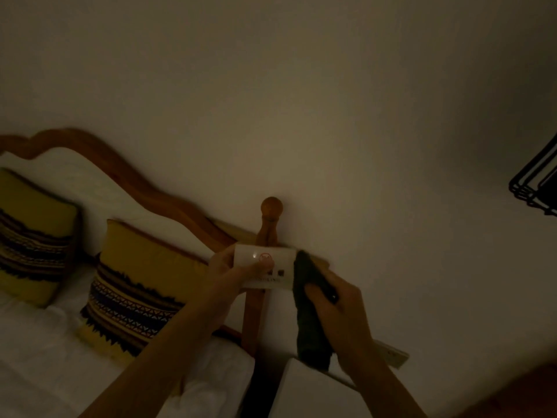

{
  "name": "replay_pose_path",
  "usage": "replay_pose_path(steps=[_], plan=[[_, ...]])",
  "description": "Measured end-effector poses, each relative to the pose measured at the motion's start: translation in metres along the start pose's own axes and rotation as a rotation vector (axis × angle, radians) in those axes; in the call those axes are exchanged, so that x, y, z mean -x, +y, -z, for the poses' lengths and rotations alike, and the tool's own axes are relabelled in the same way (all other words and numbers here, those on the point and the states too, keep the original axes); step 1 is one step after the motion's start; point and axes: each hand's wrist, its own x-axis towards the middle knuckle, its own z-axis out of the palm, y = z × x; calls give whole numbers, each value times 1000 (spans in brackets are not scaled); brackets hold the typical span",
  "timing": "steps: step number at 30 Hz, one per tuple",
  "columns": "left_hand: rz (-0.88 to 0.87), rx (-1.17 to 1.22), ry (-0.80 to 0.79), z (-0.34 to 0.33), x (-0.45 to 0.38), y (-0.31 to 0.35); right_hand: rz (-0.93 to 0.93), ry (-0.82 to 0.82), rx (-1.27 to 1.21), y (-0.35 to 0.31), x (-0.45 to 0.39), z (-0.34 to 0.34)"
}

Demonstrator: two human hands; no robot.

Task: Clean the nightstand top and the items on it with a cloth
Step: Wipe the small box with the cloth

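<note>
Just left of the right hand [334, 300] grip pinching the dark cloth [310, 321], left hand [232, 267] grip holds the white card [265, 267] by its left end, long axis sideways, cloth tip touching its right edge.

A red circular prohibition-type sign is seen on the white card [265, 267], approx. centre-top. Two small dark square marks are printed below it. A line of dark caps lettering runs under those; too blurred to be read.
</note>
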Motion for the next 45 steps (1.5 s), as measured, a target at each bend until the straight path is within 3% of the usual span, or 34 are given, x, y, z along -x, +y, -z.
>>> replay_pose_path(steps=[4,7,9,11,17,21,26,31,40,45], plan=[[11,15,-12,1,2,-4,51,-69,-218,-20,-15,11],[42,143,49,2,-4,3,79,-123,1,-17,-9,6],[97,223,61,5,-6,4,45,-96,100,-7,-4,-1],[180,295,24,5,-5,1,11,-13,19,-2,-3,-5],[405,398,-140,-12,5,-12,151,48,-139,-21,-16,-11],[367,415,-168,-11,0,-6,287,-31,28,-32,-20,-5],[337,513,-96,12,-3,4,439,-148,218,-18,22,-10],[371,400,-187,11,15,-2,332,-74,126,-41,-13,-18],[319,455,47,56,8,3,450,-186,187,-15,21,-64],[415,335,136,72,42,-28,225,-251,99,-26,-24,-94]])
